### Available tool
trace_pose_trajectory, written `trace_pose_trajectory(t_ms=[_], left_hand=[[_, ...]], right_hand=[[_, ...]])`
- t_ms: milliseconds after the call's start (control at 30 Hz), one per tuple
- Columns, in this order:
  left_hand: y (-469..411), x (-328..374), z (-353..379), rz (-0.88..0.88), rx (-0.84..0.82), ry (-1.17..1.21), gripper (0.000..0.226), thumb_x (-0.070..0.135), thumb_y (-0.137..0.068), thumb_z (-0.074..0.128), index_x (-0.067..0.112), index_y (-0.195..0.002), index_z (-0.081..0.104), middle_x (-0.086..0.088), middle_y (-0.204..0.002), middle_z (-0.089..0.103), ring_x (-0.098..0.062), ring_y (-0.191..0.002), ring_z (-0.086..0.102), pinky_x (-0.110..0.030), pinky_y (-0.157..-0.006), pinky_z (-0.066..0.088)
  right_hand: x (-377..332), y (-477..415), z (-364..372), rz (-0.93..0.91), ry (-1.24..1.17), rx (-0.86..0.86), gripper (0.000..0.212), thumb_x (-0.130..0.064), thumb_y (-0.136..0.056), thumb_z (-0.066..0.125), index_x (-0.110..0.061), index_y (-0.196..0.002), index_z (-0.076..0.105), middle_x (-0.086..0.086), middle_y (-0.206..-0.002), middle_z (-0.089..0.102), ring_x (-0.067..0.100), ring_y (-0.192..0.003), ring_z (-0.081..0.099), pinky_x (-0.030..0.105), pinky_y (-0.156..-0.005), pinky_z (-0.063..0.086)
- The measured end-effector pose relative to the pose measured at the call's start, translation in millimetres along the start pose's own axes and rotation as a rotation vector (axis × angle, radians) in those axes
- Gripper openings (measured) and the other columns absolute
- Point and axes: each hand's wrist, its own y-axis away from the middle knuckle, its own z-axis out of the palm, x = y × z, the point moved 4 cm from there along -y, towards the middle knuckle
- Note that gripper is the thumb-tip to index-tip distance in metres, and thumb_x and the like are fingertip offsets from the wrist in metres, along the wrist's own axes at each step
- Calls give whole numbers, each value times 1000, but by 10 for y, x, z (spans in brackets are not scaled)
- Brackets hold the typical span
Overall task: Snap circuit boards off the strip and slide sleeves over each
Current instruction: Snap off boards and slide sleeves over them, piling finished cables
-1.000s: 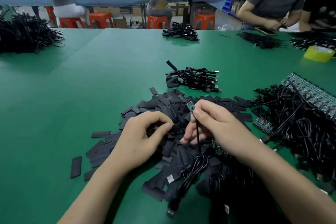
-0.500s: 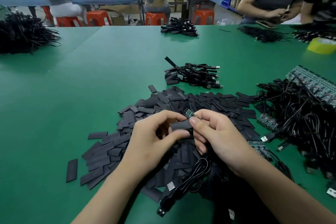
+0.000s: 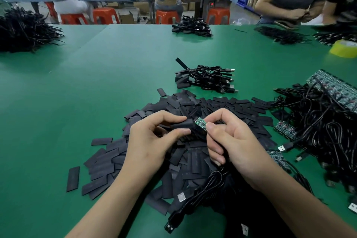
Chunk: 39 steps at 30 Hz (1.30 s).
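Note:
A small green circuit board (image 3: 200, 122) with a black USB cable (image 3: 208, 187) hanging from it is pinched in my right hand (image 3: 233, 141). My left hand (image 3: 152, 139) pinches a black sleeve (image 3: 182, 124) between thumb and fingers, its open end touching the board's left end. Both hands hover above a heap of flat black sleeves (image 3: 173, 160). Strips of joined boards (image 3: 334, 91) lie at the right on tangled black cables (image 3: 318, 125).
A small bundle of sleeved cables (image 3: 208, 79) lies behind the sleeve heap. More cable piles sit at the far left (image 3: 23, 29) and far middle (image 3: 191, 26). A yellow tape roll (image 3: 343, 48) stands at the right. People sit across the green table (image 3: 77, 83).
My left hand lifted a sleeve out of the heap and brought it to the board. My right hand raised the board and turned it toward the sleeve's mouth.

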Motion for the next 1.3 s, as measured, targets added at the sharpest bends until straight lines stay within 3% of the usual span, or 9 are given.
trace_pose_trajectory(t_ms=[200,367,533,633,733,900,1133,1300], left_hand=[[-13,-17,-5,1,-18,36,17,36,-69,84,42,-84,78,13,-74,74,1,-57,54,-15,-59,46],[-32,-52,-51,-6,-57,-46,20,33,-72,89,41,-86,78,15,-63,66,-2,-55,49,-17,-56,42],[-54,-12,-102,78,-153,-152,22,41,-69,86,44,-90,77,4,-77,71,-25,-62,55,-33,-59,47],[-62,7,-118,101,-186,-137,22,45,-69,83,44,-90,78,5,-82,74,-28,-67,61,-38,-63,51],[-56,24,-125,119,-207,-151,23,35,-70,88,40,-91,78,9,-82,75,-22,-70,65,-32,-64,53],[-38,57,-102,172,-216,-203,20,30,-72,89,34,-90,79,15,-80,73,1,-68,60,-14,-66,45],[-5,85,-23,167,-263,-200,27,26,-75,89,38,-97,79,19,-84,75,1,-76,68,-16,-71,50],[-36,68,-62,110,-210,-124,24,20,-77,87,34,-95,80,16,-89,77,-4,-84,71,-16,-77,51]], right_hand=[[34,-2,-5,-8,22,-1,11,-27,-98,54,-21,-91,58,-1,-54,42,15,-43,36,27,-46,40],[30,8,7,6,22,-32,9,-19,-103,53,-14,-95,55,0,-53,43,14,-40,37,25,-45,40],[54,28,5,60,96,-74,10,-11,-107,50,-4,-100,53,1,-52,43,14,-40,38,23,-46,39],[59,30,10,74,94,-87,10,-10,-107,49,-3,-101,53,1,-52,45,14,-40,39,23,-46,39],[64,28,-2,94,59,-105,11,-11,-107,50,-2,-102,54,1,-53,46,14,-40,40,24,-46,39],[76,19,-13,108,20,-116,12,-11,-107,49,0,-104,53,2,-53,45,14,-40,40,25,-46,39],[47,34,2,86,103,-129,11,-13,-107,50,-8,-98,47,1,-55,51,16,-43,46,25,-50,42],[15,33,-21,35,101,-33,10,-17,-103,56,-7,-100,55,7,-66,63,21,-57,62,26,-60,50]])
